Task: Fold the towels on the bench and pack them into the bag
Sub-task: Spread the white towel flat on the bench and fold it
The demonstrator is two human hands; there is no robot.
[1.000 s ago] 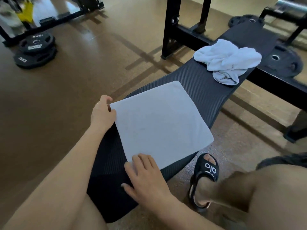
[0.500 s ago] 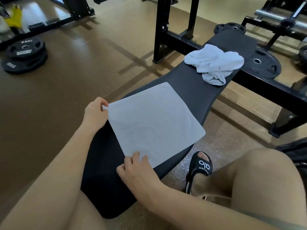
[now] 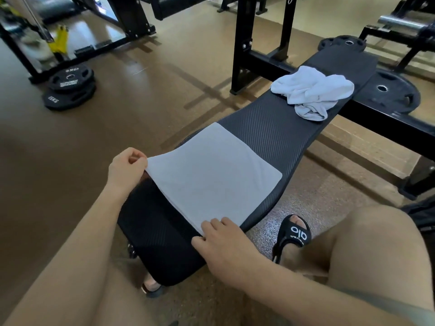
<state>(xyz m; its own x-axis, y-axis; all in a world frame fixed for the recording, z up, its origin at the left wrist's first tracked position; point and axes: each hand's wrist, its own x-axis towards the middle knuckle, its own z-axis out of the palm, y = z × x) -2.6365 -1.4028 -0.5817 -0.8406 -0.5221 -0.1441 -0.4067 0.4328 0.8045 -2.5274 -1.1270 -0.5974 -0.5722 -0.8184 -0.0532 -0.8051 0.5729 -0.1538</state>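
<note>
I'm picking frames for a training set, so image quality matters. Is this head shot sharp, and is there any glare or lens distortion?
Head view: the flat towel, both hands and the crumpled towel are sharp; the far left corner by the yellow object is smeared; window light glares off the floor; wide-angle bending curves the bench.

We see our left hand (image 3: 127, 167) and right hand (image 3: 222, 245) bare, with both forearms uncovered to the frame's lower edge and no rings or watch showing. At four o'clock our right foot wears a black open-toe slide sandal (image 3: 294, 235) with white lettering across its strap. Both knees are bare; another sandal's toe (image 3: 151, 288) peeks out at six o'clock.
</note>
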